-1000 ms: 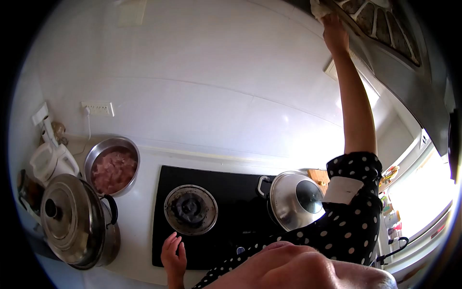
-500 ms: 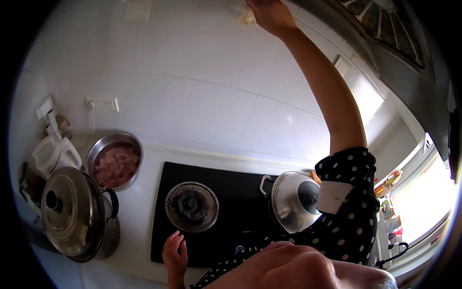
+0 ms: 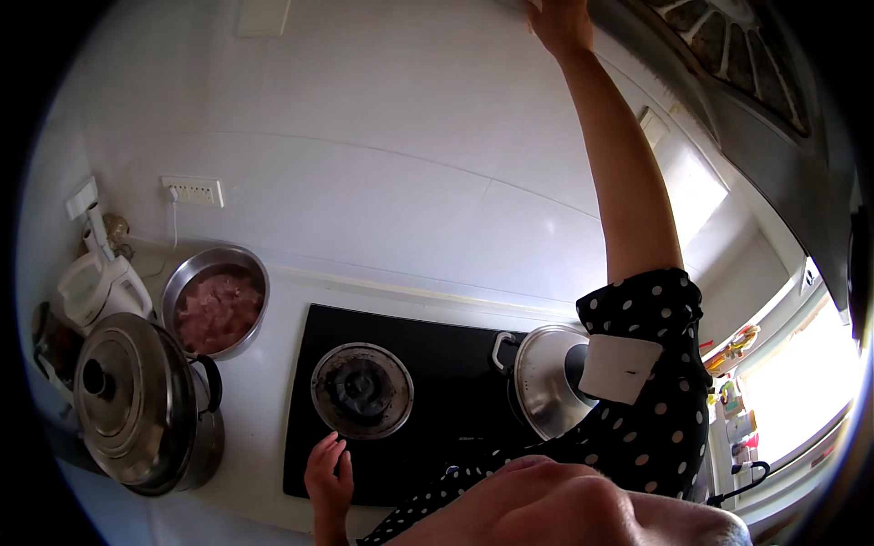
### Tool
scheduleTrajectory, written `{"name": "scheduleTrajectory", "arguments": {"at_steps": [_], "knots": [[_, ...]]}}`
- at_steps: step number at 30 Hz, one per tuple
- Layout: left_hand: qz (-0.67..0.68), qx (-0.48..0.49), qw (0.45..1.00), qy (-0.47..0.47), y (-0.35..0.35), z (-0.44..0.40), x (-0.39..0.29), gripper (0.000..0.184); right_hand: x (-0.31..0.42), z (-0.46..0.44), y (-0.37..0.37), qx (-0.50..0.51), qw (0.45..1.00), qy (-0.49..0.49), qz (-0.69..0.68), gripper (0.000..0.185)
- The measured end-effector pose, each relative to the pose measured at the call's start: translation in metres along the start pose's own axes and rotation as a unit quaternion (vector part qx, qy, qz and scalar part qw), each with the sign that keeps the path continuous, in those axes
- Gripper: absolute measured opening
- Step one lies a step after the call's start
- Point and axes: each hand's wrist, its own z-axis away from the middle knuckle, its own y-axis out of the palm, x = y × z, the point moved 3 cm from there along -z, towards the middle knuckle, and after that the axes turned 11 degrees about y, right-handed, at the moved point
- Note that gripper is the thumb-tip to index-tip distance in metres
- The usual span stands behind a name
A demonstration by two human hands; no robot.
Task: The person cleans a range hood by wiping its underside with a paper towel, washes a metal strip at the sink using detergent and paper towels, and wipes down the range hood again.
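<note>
My left hand (image 3: 329, 475) hovers at the front edge of the black cooktop (image 3: 446, 391), just below the left burner (image 3: 362, 391); its fingers are apart and hold nothing. My right arm reaches up along the white wall (image 3: 364, 191). At the top edge of the view is my right hand (image 3: 563, 25), beside the range hood (image 3: 774, 155). Its fingertips are cut off by the frame, and whatever they hold is out of sight. A lidded steel pan (image 3: 544, 387) sits on the right side of the cooktop, partly behind my sleeve.
At the left stand a large lidded pot (image 3: 137, 400), a steel bowl of pinkish meat pieces (image 3: 218, 309) and a white appliance (image 3: 105, 291). A wall socket (image 3: 193, 191) has a cord plugged in. Small items line the bright window (image 3: 801, 391) at the right.
My right hand, with a pale cloth in it earlier, moved left from the hood across the wall, then slightly back right and up. The cloth has left view. My left hand stayed nearly still.
</note>
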Motion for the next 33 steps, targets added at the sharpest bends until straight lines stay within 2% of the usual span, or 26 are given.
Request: {"name": "scheduleTrajectory", "arguments": {"at_steps": [1, 2, 3, 4, 7, 10, 11, 14, 15, 16, 17, 18, 21, 23, 24, 27, 30, 31, 33], "knots": [[0.003, 0.000, 1.000, -0.004, 0.001, 0.000, 0.000, 0.015, 0.007, -0.007, -0.022, 0.150, 0.944, -0.174, 0.236, 0.032], [0.006, 0.000, 1.000, -0.008, 0.001, 0.001, 0.001, 0.015, -0.004, -0.010, -0.029, 0.185, 0.981, -0.032, 0.045, 0.032], [-0.004, 0.000, 1.000, -0.006, 0.000, 0.004, 0.003, 0.015, -0.020, -0.011, -0.031, 0.210, 0.960, 0.113, -0.148, 0.032], [-0.012, -0.002, 1.000, -0.002, -0.001, 0.006, 0.006, 0.015, -0.031, -0.011, -0.037, 0.221, 0.883, 0.250, -0.331, 0.032], [-0.021, -0.002, 1.000, 0.002, -0.005, 0.006, 0.005, 0.015, -0.044, -0.006, -0.071, 0.209, 0.750, 0.459, -0.427, 0.031], [-0.032, 0.005, 0.999, 0.001, -0.006, 0.003, 0.004, 0.015, -0.049, -0.022, -0.025, 0.171, 0.923, 0.259, -0.225, 0.028], [-0.035, 0.009, 0.999, 0.001, -0.005, 0.002, 0.003, 0.015, -0.032, -0.027, -0.026, 0.043, 0.935, 0.234, -0.262, 0.023], [-0.024, -0.003, 0.999, 0.034, 0.002, -0.003, 0.001, 0.015, -0.032, -0.043, -0.044, 0.192, 0.907, 0.278, -0.250, 0.021], [-0.012, -0.004, 1.000, 0.028, 0.004, -0.002, 0.001, 0.015, -0.046, -0.041, -0.038, 0.181, 0.916, 0.281, -0.220, 0.021], [0.001, -0.006, 1.000, 0.021, 0.009, -0.001, 0.001, 0.015, -0.094, -0.036, 0.015, 0.184, 0.946, 0.265, -0.037, 0.024], [0.015, -0.009, 1.000, 0.014, 0.010, 0.001, 0.002, 0.015, -0.131, -0.032, 0.060, 0.180, 0.942, 0.239, 0.149, 0.028], [0.010, -0.006, 1.000, 0.013, 0.008, 0.003, 0.004, 0.015, -0.127, -0.017, 0.014, 0.138, 0.933, 0.333, 0.013, 0.045], [-0.021, -0.001, 1.000, 0.014, 0.001, 0.008, 0.009, 0.015, -0.148, 0.001, -0.017, 0.011, 0.830, 0.538, -0.143, 0.039], [-0.059, 0.006, 0.998, 0.023, -0.005, 0.010, 0.018, 0.015, -0.152, -0.021, 0.016, 0.136, 0.891, 0.432, 0.031, 0.042], [-0.060, 0.005, 0.998, 0.020, -0.006, 0.007, 0.015, 0.015, -0.143, -0.028, 0.023, 0.148, 0.906, 0.390, 0.065, 0.038], [-0.057, 0.007, 0.998, 0.024, -0.006, -0.007, 0.008, 0.015, -0.100, -0.025, -0.013, 0.096, 0.928, 0.339, -0.119, 0.029], [-0.016, 0.001, 1.000, 0.010, 0.006, -0.012, 0.001, 0.015, -0.147, -0.013, -0.011, 0.056, 0.895, 0.405, -0.180, 0.023], [0.008, 0.006, 1.000, -0.003, 0.011, -0.011, 0.002, 0.015, -0.131, -0.017, -0.038, 0.108, 0.758, 0.548, -0.337, 0.025], [0.013, 0.014, 1.000, 0.009, 0.016, -0.011, 0.002, 0.015, -0.103, -0.027, -0.052, 0.098, 0.831, 0.475, -0.273, 0.025]]}}
